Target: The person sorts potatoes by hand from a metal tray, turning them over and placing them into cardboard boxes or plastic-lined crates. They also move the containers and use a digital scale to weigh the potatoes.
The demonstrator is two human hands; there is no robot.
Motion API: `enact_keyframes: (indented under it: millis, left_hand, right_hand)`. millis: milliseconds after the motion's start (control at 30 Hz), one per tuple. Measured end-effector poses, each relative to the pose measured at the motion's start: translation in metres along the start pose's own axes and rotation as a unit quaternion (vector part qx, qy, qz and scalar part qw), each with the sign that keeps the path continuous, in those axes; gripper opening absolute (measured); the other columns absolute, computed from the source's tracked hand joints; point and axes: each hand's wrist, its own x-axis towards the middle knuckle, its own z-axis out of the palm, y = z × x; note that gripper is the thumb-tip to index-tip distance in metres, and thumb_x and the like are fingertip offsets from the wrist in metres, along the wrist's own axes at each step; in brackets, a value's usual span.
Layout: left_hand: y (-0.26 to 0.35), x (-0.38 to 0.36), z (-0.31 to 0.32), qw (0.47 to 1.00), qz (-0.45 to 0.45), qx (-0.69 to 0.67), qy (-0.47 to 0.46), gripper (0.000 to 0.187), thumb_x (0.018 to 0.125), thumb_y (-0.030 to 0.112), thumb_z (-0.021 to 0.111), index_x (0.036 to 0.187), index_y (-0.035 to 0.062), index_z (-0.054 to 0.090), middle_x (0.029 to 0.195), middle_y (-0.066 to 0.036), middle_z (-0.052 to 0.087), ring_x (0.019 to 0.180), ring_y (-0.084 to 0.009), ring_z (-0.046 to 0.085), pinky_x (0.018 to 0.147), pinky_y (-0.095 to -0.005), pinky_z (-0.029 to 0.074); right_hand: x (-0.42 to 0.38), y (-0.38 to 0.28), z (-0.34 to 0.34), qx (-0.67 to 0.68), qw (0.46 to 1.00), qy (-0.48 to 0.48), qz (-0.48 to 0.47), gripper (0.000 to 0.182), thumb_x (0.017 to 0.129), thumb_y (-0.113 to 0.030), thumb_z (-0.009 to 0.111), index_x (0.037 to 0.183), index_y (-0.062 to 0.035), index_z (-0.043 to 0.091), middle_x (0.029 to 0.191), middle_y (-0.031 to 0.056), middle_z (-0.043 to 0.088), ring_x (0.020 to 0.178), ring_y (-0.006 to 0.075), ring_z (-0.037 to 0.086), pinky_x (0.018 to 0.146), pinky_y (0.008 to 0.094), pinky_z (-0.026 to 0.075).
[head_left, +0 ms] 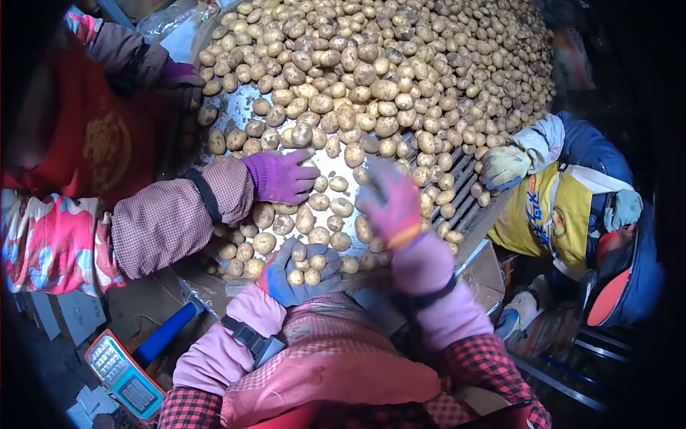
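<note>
Several small potatoes (313,275) rest in my left hand (291,272), which wears a grey-blue glove and is cupped at the near edge of the metal table (341,191). My right hand (389,201), in a pink and grey glove, is smeared by motion above the potatoes right of the bare metal patch; its fingers are too blurred to read. Loose potatoes (319,234) lie on the metal between my hands. Just beyond my left hand, a co-worker's purple-gloved hand (284,175) reaches over the potatoes from the left.
A large potato heap (400,64) covers the far side. At the right, another person's gloved hand (504,167) touches the heap's edge by a slatted grate (471,193). The left co-worker's other hand (181,74) is at the far left. A teal and red keypad device (125,375) sits lower left.
</note>
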Motion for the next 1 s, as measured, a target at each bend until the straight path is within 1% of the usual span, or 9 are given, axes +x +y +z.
enact_keyframes:
  millis: [67, 233, 300, 400, 533, 633, 767, 933, 1000]
  left_hand:
    - [0.004, -0.007, 0.01, 0.987, 0.009, 0.047, 0.152, 0.057, 0.094, 0.059, 0.038, 0.115, 0.009, 0.056, 0.14, -0.017, 0.046, 0.133, -0.0378, 0.037, 0.114, -0.0555, 0.023]
    - [0.007, -0.01, 0.022, 0.984, 0.045, 0.061, 0.162, 0.06, 0.095, 0.058, 0.037, 0.124, 0.0076, 0.052, 0.143, -0.017, 0.043, 0.137, -0.0362, 0.034, 0.115, -0.0544, 0.024]
    - [0.011, -0.014, 0.024, 0.986, 0.052, 0.026, 0.158, 0.059, 0.097, 0.055, 0.034, 0.127, 0.0068, 0.051, 0.141, -0.016, 0.046, 0.134, -0.0361, 0.039, 0.112, -0.055, 0.029]
    - [0.009, -0.02, 0.032, 0.986, 0.074, 0.033, 0.147, 0.06, 0.099, 0.052, 0.035, 0.129, 0.0019, 0.048, 0.136, -0.018, 0.05, 0.128, -0.0373, 0.045, 0.11, -0.0541, 0.034]
    - [-0.005, -0.015, 0.03, 0.993, 0.068, -0.014, 0.094, 0.051, 0.1, 0.043, 0.042, 0.128, 0.001, 0.05, 0.128, -0.015, 0.055, 0.124, -0.0336, 0.049, 0.105, -0.052, 0.039]
    - [-0.015, 0.001, 0.0, 0.987, 0.042, 0.059, 0.144, 0.048, 0.098, 0.043, 0.047, 0.126, 0.0036, 0.052, 0.126, -0.011, 0.057, 0.12, -0.0275, 0.052, 0.098, -0.0454, 0.045]
    - [-0.054, 0.015, 0.018, 0.981, -0.067, 0.122, 0.137, 0.046, 0.098, 0.043, 0.049, 0.124, 0.0053, 0.057, 0.126, -0.007, 0.059, 0.116, -0.0242, 0.056, 0.093, -0.0383, 0.051]
    - [-0.073, 0.023, 0.017, 0.966, -0.125, 0.163, 0.155, 0.047, 0.096, 0.038, 0.055, 0.131, 0.0075, 0.052, 0.13, -0.011, 0.057, 0.116, -0.0234, 0.057, 0.093, -0.0405, 0.052]
    - [-0.075, 0.024, 0.014, 0.965, -0.139, 0.177, 0.137, 0.048, 0.097, 0.039, 0.053, 0.135, 0.0105, 0.049, 0.136, -0.011, 0.052, 0.119, -0.0229, 0.055, 0.097, -0.0405, 0.05]
  right_hand:
    - [0.04, 0.045, 0.001, -0.154, 0.988, -0.006, -0.009, 0.045, 0.074, -0.024, 0.071, 0.116, -0.0135, 0.063, 0.11, 0.01, 0.061, 0.103, 0.0293, 0.058, 0.089, 0.043, 0.046]
    - [0.091, 0.072, 0.054, -0.472, 0.866, -0.163, 0.025, 0.032, 0.078, -0.032, 0.065, 0.108, -0.0223, 0.065, 0.109, 0.0047, 0.06, 0.104, 0.0258, 0.056, 0.085, 0.0418, 0.045]
    - [0.093, 0.067, 0.054, -0.444, 0.883, -0.144, 0.043, 0.032, 0.076, -0.032, 0.069, 0.107, -0.0222, 0.067, 0.106, 0.0064, 0.061, 0.103, 0.0263, 0.056, 0.087, 0.0413, 0.045]
    - [0.064, 0.074, 0.027, -0.132, 0.989, -0.041, 0.042, 0.047, 0.071, -0.031, 0.076, 0.114, -0.0159, 0.065, 0.112, 0.0102, 0.06, 0.109, 0.0312, 0.055, 0.097, 0.0428, 0.042]
    - [-0.038, 0.009, -0.012, 0.306, 0.945, 0.046, 0.11, 0.053, 0.082, -0.013, 0.066, 0.133, -0.0128, 0.052, 0.109, 0.0077, 0.058, 0.092, 0.021, 0.059, 0.08, 0.0341, 0.051]
    - [-0.136, -0.021, -0.037, 0.072, 0.996, 0.039, 0.021, 0.075, 0.076, -0.007, 0.066, 0.145, -0.013, 0.038, 0.134, 0.016, 0.051, 0.108, 0.03, 0.058, 0.091, 0.04, 0.047]
    - [-0.234, -0.07, -0.134, -0.138, 0.973, 0.138, 0.124, 0.066, 0.08, -0.024, 0.065, 0.141, -0.0119, 0.044, 0.133, 0.0153, 0.051, 0.11, 0.0339, 0.055, 0.096, 0.0446, 0.043]
    - [-0.339, -0.149, -0.293, -0.283, 0.78, 0.492, 0.262, 0.041, 0.082, -0.02, 0.066, 0.117, -0.0013, 0.057, 0.112, 0.018, 0.062, 0.094, 0.0342, 0.063, 0.084, 0.042, 0.052]
    - [-0.427, -0.098, -0.325, -0.333, 0.717, 0.587, 0.177, 0.056, 0.083, -0.021, 0.066, 0.133, -0.0037, 0.049, 0.119, 0.0103, 0.058, 0.106, 0.0184, 0.058, 0.089, 0.0309, 0.048]
